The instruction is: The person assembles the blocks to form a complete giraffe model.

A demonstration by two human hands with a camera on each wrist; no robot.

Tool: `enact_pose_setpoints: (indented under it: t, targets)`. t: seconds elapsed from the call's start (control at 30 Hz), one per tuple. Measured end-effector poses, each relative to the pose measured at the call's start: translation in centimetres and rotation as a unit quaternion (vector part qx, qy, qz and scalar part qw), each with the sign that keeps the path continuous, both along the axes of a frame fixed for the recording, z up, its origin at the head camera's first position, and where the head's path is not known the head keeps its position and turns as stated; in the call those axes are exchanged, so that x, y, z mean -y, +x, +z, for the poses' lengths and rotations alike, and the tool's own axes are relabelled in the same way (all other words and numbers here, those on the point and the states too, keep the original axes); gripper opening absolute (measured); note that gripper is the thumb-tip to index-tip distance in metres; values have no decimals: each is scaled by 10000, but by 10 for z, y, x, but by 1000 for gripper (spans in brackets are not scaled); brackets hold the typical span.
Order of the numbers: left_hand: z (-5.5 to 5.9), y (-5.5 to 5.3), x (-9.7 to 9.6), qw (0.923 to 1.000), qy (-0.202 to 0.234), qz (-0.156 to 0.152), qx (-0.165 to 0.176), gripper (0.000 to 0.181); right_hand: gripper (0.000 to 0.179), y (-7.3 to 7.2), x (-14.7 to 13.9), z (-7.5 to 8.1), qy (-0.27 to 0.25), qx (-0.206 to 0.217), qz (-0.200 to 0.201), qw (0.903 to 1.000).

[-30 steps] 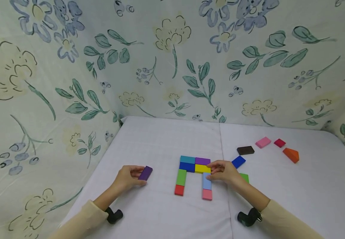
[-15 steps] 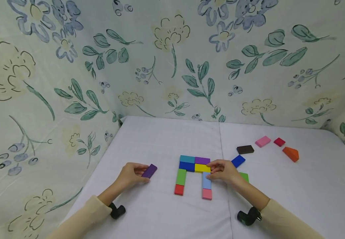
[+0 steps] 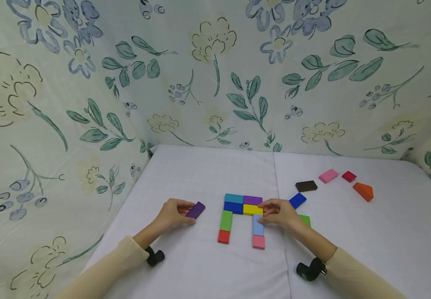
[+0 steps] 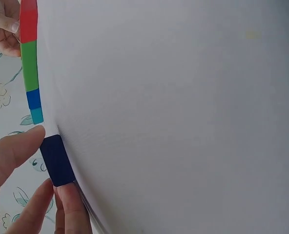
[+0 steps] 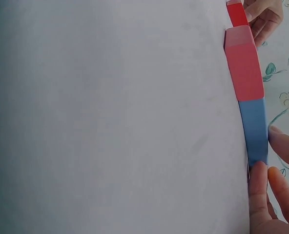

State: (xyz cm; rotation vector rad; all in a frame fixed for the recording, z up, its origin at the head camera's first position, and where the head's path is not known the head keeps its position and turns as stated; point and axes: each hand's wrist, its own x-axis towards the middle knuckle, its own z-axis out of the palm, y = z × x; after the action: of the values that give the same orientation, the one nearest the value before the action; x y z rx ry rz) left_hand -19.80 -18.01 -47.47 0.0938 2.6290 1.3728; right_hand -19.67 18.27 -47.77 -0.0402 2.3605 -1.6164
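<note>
My left hand [image 3: 172, 215] pinches a dark purple block [image 3: 196, 210] between thumb and fingers, left of a joined group of flat blocks. The left wrist view shows the held block [image 4: 58, 161] looking dark navy. The group has a teal block [image 3: 234, 198], a purple block [image 3: 253, 200], a blue block [image 3: 233, 207] and a yellow block [image 3: 251, 209] on top. A green block [image 3: 226, 221] and a red block [image 3: 223, 236] form one leg; a light blue block [image 3: 258, 229] and a pink block [image 3: 258, 242] form the other. My right hand [image 3: 281, 214] touches the yellow and light blue blocks.
Loose blocks lie to the right: blue [image 3: 298, 200], dark brown [image 3: 306, 186], pink [image 3: 328, 175], crimson [image 3: 349, 176] and orange [image 3: 364, 191]. Another green block [image 3: 305, 220] is partly behind my right wrist. A floral cloth [image 3: 215, 104] hangs behind the white table [image 3: 200, 166].
My left hand has moved right and slightly away from me, carrying the dark purple block closer to the group. My right hand stays where it was on the blocks.
</note>
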Motion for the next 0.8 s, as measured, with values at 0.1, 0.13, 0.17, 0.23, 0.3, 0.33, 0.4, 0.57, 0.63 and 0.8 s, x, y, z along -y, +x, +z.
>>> enact_pose_setpoints:
  t: [0.1, 0.13, 0.17, 0.23, 0.3, 0.33, 0.4, 0.57, 0.63, 0.8]
  targets:
    - [1, -3, -6, 9999, -35, -95, -17, 47, 41, 0, 0, 0, 4, 0, -14, 10000]
    - [1, -4, -8, 9999, -30, -135, -23, 47, 41, 0, -1, 0, 5, 2, -13, 10000]
    - [1, -5, -10, 9998, -26, -170, -27, 47, 41, 0, -1, 0, 3, 6, -19, 10000]
    - [0, -7, -14, 9997, -55, -242, -49, 47, 41, 0, -1, 0, -19, 17, -12, 10000]
    - [-1, -9, -18, 9996, -53, -267, -32, 47, 41, -1, -1, 0, -53, 28, 19, 10000]
    - [-1, -10, -20, 9995, -77, -289, -33, 47, 41, -1, -1, -1, -81, 32, 32, 10000]
    - [-1, -12, -23, 9995, -103, -309, -36, 47, 41, -2, -2, -1, -131, 31, 67, 9999]
    - [-2, -16, -31, 9991, -126, -395, -8, 47, 41, -3, -3, -2, -196, 1, 119, 9997]
    - [-3, -18, -33, 9990, -109, -430, 17, 48, 41, -3, -3, -2, -204, -5, 124, 9997]
    - [-3, -21, -39, 9986, -64, -533, 32, 48, 41, -3, -3, -2, -166, 14, 124, 9998]
